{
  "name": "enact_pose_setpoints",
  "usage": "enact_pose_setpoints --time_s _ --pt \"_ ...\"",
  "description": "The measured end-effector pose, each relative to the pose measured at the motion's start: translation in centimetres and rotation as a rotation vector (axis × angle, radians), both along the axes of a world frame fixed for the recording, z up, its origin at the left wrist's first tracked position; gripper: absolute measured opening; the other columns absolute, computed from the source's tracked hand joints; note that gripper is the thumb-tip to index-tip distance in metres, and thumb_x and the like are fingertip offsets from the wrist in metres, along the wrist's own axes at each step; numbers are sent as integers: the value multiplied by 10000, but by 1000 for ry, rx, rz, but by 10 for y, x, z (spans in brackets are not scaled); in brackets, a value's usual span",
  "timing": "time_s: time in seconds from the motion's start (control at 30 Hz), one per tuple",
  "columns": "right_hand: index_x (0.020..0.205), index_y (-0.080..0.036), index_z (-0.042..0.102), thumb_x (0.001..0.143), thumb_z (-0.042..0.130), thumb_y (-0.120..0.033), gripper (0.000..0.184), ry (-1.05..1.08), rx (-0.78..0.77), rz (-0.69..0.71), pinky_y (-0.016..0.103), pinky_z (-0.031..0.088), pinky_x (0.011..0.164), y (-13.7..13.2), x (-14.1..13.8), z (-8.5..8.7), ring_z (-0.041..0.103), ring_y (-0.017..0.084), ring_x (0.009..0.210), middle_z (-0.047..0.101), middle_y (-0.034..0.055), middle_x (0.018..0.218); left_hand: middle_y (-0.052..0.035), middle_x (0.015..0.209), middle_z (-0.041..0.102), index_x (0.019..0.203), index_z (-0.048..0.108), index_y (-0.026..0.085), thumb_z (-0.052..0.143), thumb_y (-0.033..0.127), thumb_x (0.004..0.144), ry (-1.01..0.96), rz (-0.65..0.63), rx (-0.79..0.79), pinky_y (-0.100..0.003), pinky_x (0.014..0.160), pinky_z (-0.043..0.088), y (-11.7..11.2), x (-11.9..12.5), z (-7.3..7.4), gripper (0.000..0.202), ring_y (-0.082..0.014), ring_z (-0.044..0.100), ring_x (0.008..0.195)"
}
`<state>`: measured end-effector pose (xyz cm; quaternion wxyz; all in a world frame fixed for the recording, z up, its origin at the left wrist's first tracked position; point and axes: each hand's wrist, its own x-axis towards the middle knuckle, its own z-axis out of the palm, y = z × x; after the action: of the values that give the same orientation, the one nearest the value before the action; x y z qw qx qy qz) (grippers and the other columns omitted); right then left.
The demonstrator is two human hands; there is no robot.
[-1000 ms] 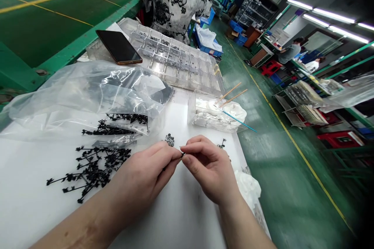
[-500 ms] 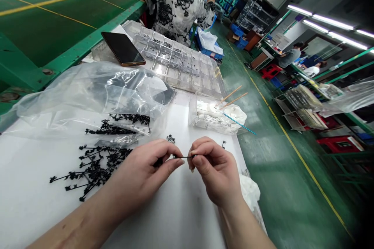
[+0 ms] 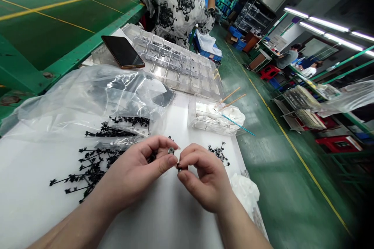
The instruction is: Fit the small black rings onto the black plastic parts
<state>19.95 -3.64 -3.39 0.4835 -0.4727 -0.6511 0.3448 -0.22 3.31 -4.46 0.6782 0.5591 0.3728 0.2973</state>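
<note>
My left hand (image 3: 137,171) and my right hand (image 3: 201,177) meet over the white table (image 3: 163,218), fingertips almost touching. The left thumb and forefinger pinch a small black plastic sprue with a tiny grey ring part (image 3: 171,150) at its tip. The right fingers pinch a tiny dark piece (image 3: 179,167) just below it. A heap of black plastic sprues (image 3: 90,165) lies left of my left hand. More sprues (image 3: 219,152) lie just right of my right hand.
A crumpled clear plastic bag (image 3: 96,101) holding more sprues lies behind the heap. A phone (image 3: 122,51) rests on a clear compartment tray (image 3: 178,64). A clear box (image 3: 216,118) holds white cloth and sticks. A person in a flowered shirt (image 3: 178,7) works beyond. White cloth (image 3: 245,190) hangs at the table's right edge.
My hands drew apart along a thin black stem, then closed together again. The right hand now pinches a small piece just under the left fingertips.
</note>
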Motion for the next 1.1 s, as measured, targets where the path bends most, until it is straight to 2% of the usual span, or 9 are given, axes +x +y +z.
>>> enact_pose_setpoints --time_s 0.1,0.2,0.3,0.4,0.53,0.63,0.8,0.93,1.1 --pt "953 -251 695 953 688 -225 27 -82 60 -139 357 509 737 -4 21 11 631 205 827 663 42 906 75 715 445 1238 705 294 755 570 987 -84 10 -155 -211 485 311 -3 -4 -6 376 -108 347 568" --pt "826 -235 601 931 638 -215 113 -317 37 -253 342 429 691 -10 53 24 552 191 765 583 14 812 74 735 458 1245 690 306 724 586 1018 -154 -46 -282 -182 504 318 -8 -4 -8 362 -97 363 597" --pt "734 -235 514 870 604 -189 170 -556 -177 -363 332 384 648 -15 80 30 509 183 702 558 -6 736 67 737 470 1191 722 249 721 482 1052 -304 -102 -487 -160 509 310 -16 5 -5 272 -74 365 593" --pt "744 -232 583 849 619 -213 112 -683 -387 -405 343 417 669 -16 91 29 563 205 729 632 8 771 16 821 583 1149 754 181 694 290 1068 -427 -24 -699 -165 505 391 -21 17 1 148 -71 479 608" --pt "781 -236 601 933 625 -262 155 -652 -191 -424 362 429 701 -16 78 28 571 214 768 626 18 794 -114 1028 756 1234 765 124 607 219 1106 -475 92 -798 -309 735 656 -22 23 8 224 -208 754 906" --pt "956 -244 658 959 641 -214 35 -557 74 -319 371 458 731 -15 46 27 589 215 833 638 29 874 -183 1161 806 1247 778 104 599 261 1124 -523 106 -827 -382 964 671 -20 22 8 268 -272 781 1120" --pt "1163 -275 689 929 689 -119 281 -581 178 -63 449 507 895 -9 -2 14 613 250 978 717 59 1059 -123 1189 830 1261 820 169 679 293 1097 -624 60 -851 -220 856 659 -19 20 1 250 -173 794 1016" --pt "1260 -247 704 947 696 -165 324 -665 146 -87 480 504 909 -4 -4 6 584 273 1003 686 84 1071 -101 1219 823 1252 842 217 813 334 1010 -653 -37 -822 -228 959 638 -20 20 -2 271 -180 763 1107" --pt "1212 -234 709 939 719 -149 286 -605 151 -67 473 488 960 -2 2 5 609 266 1078 705 80 1178 -87 1172 823 1279 839 215 765 385 1043 -666 -136 -760 -205 957 627 -20 22 0 300 -147 750 1018"
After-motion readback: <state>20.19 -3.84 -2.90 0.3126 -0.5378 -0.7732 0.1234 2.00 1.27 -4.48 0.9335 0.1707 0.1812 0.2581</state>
